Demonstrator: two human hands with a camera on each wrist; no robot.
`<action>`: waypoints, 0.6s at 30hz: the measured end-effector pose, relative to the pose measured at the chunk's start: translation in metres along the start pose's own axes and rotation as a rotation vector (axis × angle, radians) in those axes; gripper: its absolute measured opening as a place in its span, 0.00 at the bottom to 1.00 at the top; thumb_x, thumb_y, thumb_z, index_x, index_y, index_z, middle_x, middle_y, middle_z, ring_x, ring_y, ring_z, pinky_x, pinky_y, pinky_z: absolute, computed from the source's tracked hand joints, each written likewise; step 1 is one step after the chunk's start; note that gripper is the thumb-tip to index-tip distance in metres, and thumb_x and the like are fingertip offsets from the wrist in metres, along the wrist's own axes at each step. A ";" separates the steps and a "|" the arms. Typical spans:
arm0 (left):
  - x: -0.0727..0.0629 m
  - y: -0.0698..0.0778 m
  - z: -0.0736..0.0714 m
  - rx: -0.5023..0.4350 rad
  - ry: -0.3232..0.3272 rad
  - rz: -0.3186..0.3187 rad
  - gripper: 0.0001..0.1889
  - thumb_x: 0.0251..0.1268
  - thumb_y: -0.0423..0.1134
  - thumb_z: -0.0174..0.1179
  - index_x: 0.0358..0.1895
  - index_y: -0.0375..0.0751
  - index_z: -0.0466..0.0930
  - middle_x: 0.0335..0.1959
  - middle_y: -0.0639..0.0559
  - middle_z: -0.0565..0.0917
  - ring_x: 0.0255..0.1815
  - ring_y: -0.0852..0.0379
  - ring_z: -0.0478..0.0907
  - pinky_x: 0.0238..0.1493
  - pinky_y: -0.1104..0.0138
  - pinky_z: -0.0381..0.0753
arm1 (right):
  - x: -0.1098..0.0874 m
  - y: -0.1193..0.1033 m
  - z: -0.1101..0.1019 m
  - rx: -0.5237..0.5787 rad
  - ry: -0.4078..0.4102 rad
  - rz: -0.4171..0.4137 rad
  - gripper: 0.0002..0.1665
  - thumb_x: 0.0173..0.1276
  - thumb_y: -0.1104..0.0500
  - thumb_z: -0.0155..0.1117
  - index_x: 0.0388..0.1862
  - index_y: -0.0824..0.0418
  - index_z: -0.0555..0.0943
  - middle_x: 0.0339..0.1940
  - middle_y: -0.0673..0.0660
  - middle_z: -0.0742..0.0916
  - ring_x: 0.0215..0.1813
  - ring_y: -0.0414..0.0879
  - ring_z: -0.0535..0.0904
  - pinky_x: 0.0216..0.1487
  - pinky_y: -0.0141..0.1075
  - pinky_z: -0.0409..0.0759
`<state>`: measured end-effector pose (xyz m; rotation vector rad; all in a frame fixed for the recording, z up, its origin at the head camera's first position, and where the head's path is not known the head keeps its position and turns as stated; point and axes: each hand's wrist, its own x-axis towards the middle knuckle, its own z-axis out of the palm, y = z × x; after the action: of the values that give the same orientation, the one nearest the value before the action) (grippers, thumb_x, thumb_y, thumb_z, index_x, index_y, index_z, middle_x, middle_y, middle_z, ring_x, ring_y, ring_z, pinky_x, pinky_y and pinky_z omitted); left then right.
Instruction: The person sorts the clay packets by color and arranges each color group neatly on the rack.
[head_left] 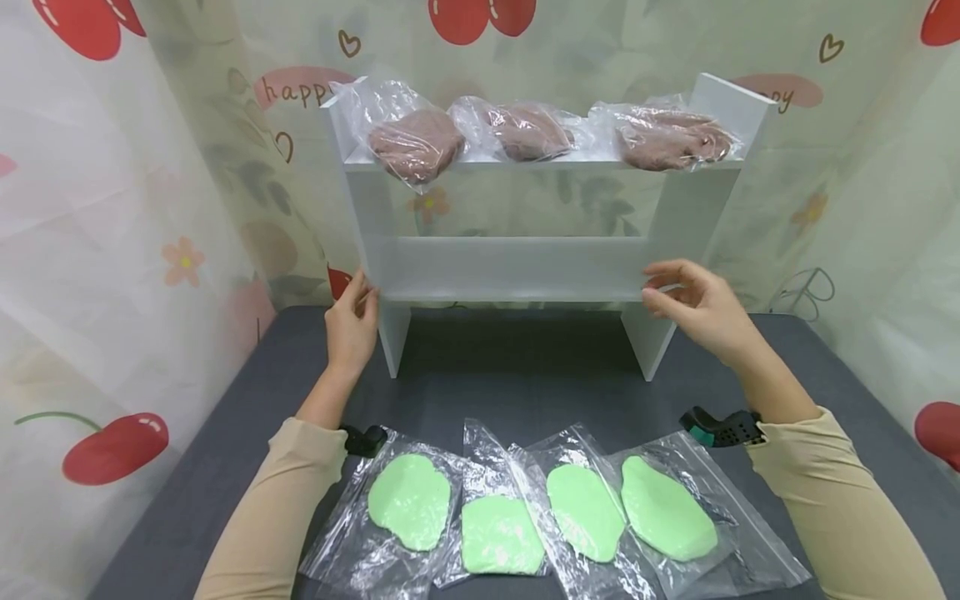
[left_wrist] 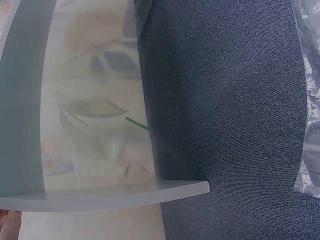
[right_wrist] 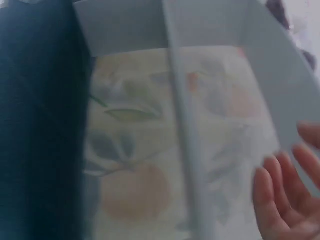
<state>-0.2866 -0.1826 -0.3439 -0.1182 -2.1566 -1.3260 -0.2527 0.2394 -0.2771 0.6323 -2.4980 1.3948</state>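
A white two-tier shelf point(head_left: 517, 268) stands upright on the dark table. My left hand point(head_left: 351, 327) is at the outer side of its left panel, fingertips against the panel's front edge. In the left wrist view, only a bit of the left hand point(left_wrist: 10, 225) shows beside the white panel, so most of its fingers are hidden. By the right end of the lower tier, my right hand point(head_left: 697, 310) has loosely bent fingers. Nothing lies in the right hand point(right_wrist: 287, 200) in the right wrist view, where it appears in front of the shelf.
Along the top tier lie brown lumps in clear plastic bags: left point(head_left: 417, 146), middle point(head_left: 531, 132) and right point(head_left: 671, 140). Several bagged flat green pieces point(head_left: 411, 502) lie at the table's near side, between my forearms. Patterned cloth point(head_left: 187, 167) surrounds the dark table point(head_left: 517, 367).
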 end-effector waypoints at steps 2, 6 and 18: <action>0.000 0.000 0.000 -0.001 0.002 0.001 0.24 0.70 0.33 0.51 0.68 0.36 0.62 0.63 0.35 0.72 0.57 0.41 0.77 0.55 0.51 0.77 | -0.005 0.008 0.005 -0.055 -0.132 0.005 0.20 0.69 0.58 0.57 0.59 0.62 0.72 0.45 0.40 0.79 0.42 0.29 0.79 0.42 0.25 0.78; 0.000 0.001 0.000 0.000 0.002 -0.009 0.25 0.70 0.34 0.51 0.68 0.37 0.62 0.63 0.36 0.72 0.57 0.41 0.77 0.55 0.51 0.77 | -0.014 0.027 0.018 -0.065 -0.339 0.025 0.22 0.68 0.57 0.59 0.60 0.60 0.72 0.50 0.51 0.80 0.46 0.33 0.78 0.45 0.29 0.79; 0.000 0.001 0.000 0.014 -0.006 -0.021 0.25 0.70 0.35 0.50 0.69 0.37 0.61 0.62 0.35 0.73 0.56 0.41 0.78 0.54 0.51 0.78 | -0.040 0.072 0.035 -0.014 -0.750 0.090 0.33 0.64 0.56 0.64 0.64 0.68 0.67 0.58 0.72 0.74 0.55 0.58 0.76 0.53 0.34 0.79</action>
<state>-0.2862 -0.1821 -0.3432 -0.0944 -2.1775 -1.3238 -0.2496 0.2538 -0.3652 1.2433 -3.1136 1.3369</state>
